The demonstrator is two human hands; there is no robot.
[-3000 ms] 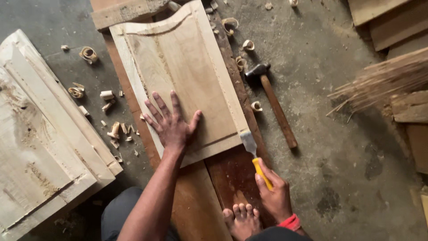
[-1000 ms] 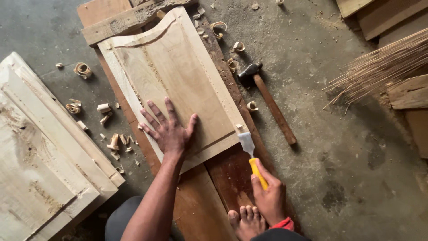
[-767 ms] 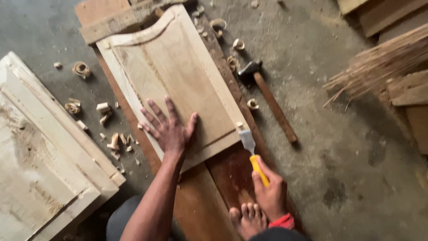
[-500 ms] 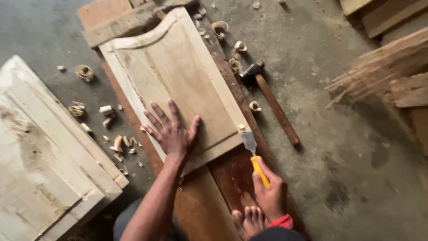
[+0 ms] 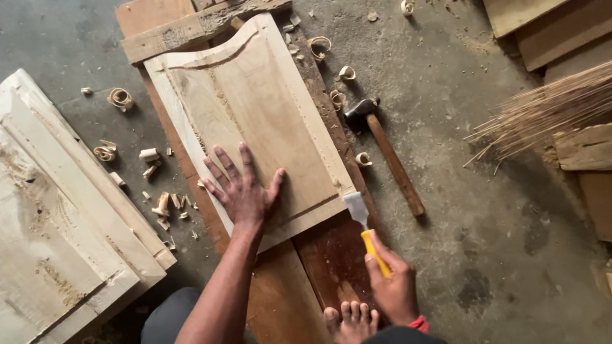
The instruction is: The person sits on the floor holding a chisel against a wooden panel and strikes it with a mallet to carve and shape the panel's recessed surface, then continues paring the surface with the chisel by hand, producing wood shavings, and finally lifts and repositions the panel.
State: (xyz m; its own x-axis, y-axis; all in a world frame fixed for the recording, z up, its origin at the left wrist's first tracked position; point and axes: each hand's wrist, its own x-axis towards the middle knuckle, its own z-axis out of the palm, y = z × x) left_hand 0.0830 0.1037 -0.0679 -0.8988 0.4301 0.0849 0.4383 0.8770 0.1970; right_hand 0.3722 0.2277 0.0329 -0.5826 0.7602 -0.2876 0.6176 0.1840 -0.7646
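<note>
Paring the pale raised wooden door panel (image 5: 255, 127) lower corner: left hand (image 5: 245, 194) splayed flat on it, right hand (image 5: 392, 290) fingers wrapped round yellow-handled chisel (image 5: 364, 229); needs a controlled push.

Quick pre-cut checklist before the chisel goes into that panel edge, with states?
1. Left hand flat on the pale arched wooden door panel, pinning it: ok.
2. Right hand wrapped around the yellow-handled flat chisel: ok.
3. Blade at the panel's lower right corner: ok; exact contact: cannot tell.
4. Left fingers off the blade's line: ok.
5. Bare foot beside the right hand, behind the blade: ok.
6. Wooden-handled hammer lies on the concrete floor, untouched: ok.
</note>
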